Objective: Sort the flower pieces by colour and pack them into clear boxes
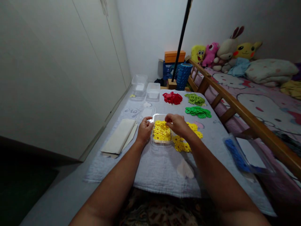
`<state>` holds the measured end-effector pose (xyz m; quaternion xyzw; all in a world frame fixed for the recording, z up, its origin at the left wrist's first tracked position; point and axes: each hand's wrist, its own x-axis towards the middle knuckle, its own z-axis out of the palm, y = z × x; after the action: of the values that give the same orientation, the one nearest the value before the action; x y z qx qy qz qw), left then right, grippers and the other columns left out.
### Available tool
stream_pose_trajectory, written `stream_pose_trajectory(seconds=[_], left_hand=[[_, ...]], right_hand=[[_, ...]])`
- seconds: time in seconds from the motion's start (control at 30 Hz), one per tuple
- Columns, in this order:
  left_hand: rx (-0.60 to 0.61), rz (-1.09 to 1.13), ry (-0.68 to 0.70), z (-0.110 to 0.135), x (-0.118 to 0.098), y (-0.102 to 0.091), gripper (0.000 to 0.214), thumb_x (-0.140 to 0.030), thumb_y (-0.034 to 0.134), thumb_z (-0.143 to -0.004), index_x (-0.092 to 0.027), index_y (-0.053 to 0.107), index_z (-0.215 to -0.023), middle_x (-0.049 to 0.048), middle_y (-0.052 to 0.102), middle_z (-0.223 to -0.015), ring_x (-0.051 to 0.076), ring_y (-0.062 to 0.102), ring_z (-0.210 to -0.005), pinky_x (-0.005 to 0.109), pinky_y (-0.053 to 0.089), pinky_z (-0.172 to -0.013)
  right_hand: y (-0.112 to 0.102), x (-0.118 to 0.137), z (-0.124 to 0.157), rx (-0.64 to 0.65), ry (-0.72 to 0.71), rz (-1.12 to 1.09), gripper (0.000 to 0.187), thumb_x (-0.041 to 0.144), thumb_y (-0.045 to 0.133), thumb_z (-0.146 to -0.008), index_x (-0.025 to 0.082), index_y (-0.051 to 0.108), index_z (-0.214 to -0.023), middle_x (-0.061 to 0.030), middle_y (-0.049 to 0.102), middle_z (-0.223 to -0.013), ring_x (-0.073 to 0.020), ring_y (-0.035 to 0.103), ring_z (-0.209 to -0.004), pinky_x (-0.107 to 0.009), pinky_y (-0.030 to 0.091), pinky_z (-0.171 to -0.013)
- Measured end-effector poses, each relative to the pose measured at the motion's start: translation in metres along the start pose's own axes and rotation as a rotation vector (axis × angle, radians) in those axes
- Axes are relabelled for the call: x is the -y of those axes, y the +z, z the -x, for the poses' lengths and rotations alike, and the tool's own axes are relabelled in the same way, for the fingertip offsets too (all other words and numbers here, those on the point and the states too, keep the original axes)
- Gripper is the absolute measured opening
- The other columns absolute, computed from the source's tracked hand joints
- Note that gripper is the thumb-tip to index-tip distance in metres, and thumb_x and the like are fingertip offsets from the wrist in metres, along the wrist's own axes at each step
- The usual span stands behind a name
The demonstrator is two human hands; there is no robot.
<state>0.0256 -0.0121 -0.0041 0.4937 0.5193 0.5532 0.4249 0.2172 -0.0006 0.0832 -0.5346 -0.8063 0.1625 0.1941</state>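
Dim indoor light | dark vignette at lower corners | wide-angle bowing at edges | centre sharp, no glare

On my feed: left hand (pixel 144 130) grips the left edge of the clear tub (pixel 162 143), full of yellow pcs (pixel 161 131). Right hand (pixel 177 124) is curled over its far rim, can't tell if it's pinching anything. Loose yellow pile (pixel 182 145) sits just right of the tub, w/ red pile (pixel 172 98) + green pile (pixel 198 111) further back.
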Motion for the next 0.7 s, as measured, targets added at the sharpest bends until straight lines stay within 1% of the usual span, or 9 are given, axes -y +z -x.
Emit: stream_pose_trajectory(seconds=[0.1,0.2,0.3,0.43,0.5,0.57,0.63,0.7], left_hand=[[0.003,0.003,-0.003,-0.001,0.002,0.0,0.036,-0.033,0.062,-0.078,-0.019,0.059,-0.111,-0.0111,0.037,-0.057,0.01,0.034,-0.05,0.021,0.029,-0.052],[0.0,0.003,0.0,-0.001,0.003,0.0,0.035,-0.031,0.062,-0.079,-0.019,0.059,-0.111,-0.011,0.037,-0.057,0.01,0.034,-0.05,0.021,0.029,-0.053],[-0.004,-0.001,0.006,-0.002,0.004,0.0,0.035,-0.031,0.062,-0.079,-0.019,0.059,-0.111,-0.011,0.037,-0.057,0.01,0.034,-0.05,0.021,0.029,-0.053],[-0.005,-0.012,0.005,-0.001,0.002,0.0,0.036,-0.032,0.061,-0.079,-0.018,0.06,-0.112,-0.0109,0.036,-0.057,0.01,0.034,-0.05,0.021,0.029,-0.053],[-0.01,-0.014,-0.002,0.0,0.0,0.0,0.037,-0.032,0.061,-0.078,-0.018,0.06,-0.112,-0.0108,0.037,-0.057,0.01,0.034,-0.05,0.021,0.029,-0.053],[-0.016,-0.013,-0.011,0.001,-0.002,0.0,0.038,-0.032,0.062,-0.077,-0.018,0.06,-0.113,-0.0105,0.037,-0.057,0.01,0.035,-0.05,0.022,0.028,-0.053],[-0.011,-0.011,-0.013,0.001,-0.003,0.0,0.039,-0.033,0.062,-0.077,-0.018,0.06,-0.113,-0.0105,0.037,-0.058,0.01,0.034,-0.05,0.022,0.028,-0.053],[-0.001,-0.007,-0.009,0.001,-0.003,0.0,0.039,-0.033,0.063,-0.077,-0.018,0.059,-0.113,-0.0109,0.036,-0.057,0.01,0.033,-0.05,0.021,0.027,-0.053]], right_hand=[[0.014,0.009,-0.01,0.066,0.006,0.166,0.014,0.013,0.061,-0.087,0.022,0.069,-0.095,-0.0062,0.076,-0.096,-0.023,0.06,-0.095,-0.037,0.032,-0.087],[0.021,0.008,-0.012,0.033,0.018,0.234,0.019,0.014,0.057,-0.09,0.022,0.07,-0.101,-0.0096,0.076,-0.099,-0.0258,0.058,-0.099,-0.038,0.031,-0.087],[0.015,-0.003,-0.008,-0.043,0.039,0.209,0.018,0.017,0.058,-0.09,0.023,0.07,-0.101,-0.0102,0.076,-0.103,-0.0279,0.056,-0.102,-0.039,0.032,-0.088],[-0.003,-0.031,0.009,-0.092,0.066,0.102,0.015,0.02,0.059,-0.089,0.021,0.071,-0.099,-0.0086,0.075,-0.103,-0.0263,0.058,-0.1,-0.038,0.036,-0.089],[-0.01,-0.047,0.022,-0.064,0.076,0.082,0.015,0.02,0.06,-0.088,0.02,0.071,-0.098,-0.0082,0.074,-0.1,-0.0241,0.06,-0.096,-0.036,0.038,-0.088],[-0.011,-0.058,0.035,0.005,0.084,0.117,0.016,0.018,0.062,-0.087,0.019,0.073,-0.098,-0.0085,0.073,-0.1,-0.0237,0.06,-0.096,-0.036,0.038,-0.088],[-0.007,-0.064,0.047,0.083,0.079,0.184,0.018,0.019,0.065,-0.085,0.02,0.076,-0.1,-0.0095,0.071,-0.104,-0.0257,0.058,-0.101,-0.037,0.038,-0.089],[0.0,-0.063,0.056,0.143,0.057,0.238,0.022,0.024,0.069,-0.085,0.022,0.077,-0.105,-0.0108,0.069,-0.111,-0.028,0.056,-0.107,-0.039,0.037,-0.091]])
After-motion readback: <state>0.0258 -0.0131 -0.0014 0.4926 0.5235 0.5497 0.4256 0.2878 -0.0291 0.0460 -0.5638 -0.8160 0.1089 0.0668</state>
